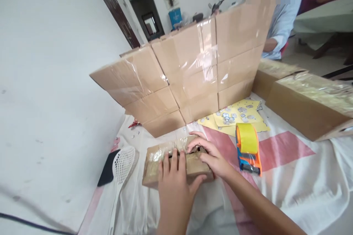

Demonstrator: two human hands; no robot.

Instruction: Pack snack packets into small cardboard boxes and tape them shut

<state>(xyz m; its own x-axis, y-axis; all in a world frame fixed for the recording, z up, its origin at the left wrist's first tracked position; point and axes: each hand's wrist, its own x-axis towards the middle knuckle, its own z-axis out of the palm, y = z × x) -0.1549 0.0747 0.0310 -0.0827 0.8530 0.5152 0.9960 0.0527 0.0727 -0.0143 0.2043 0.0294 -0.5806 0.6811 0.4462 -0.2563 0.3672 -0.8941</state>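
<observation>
A small cardboard box (151, 172) with clear tape across its top lies on the cloth in front of me. My left hand (174, 180) rests flat on it, fingers stretched out over the top seam and thumb out to the right. At the box's right end, my right hand (211, 153) has bent fingers hooked at the seam, with the thumb on the near flap. A dark gap shows beside those fingertips. Just to the right stands a tape dispenser (249, 150) in orange and blue, carrying a yellow roll.
Behind the box rises a large panel of taped cardboard boxes (193, 84). Yellow patterned paper (234, 119) lies at its foot. A white slotted skimmer (123, 165) and a black flat object (109, 169) are on the left, near the wall. More cardboard boxes (303, 106) stand right; a person (286, 25) sits beyond.
</observation>
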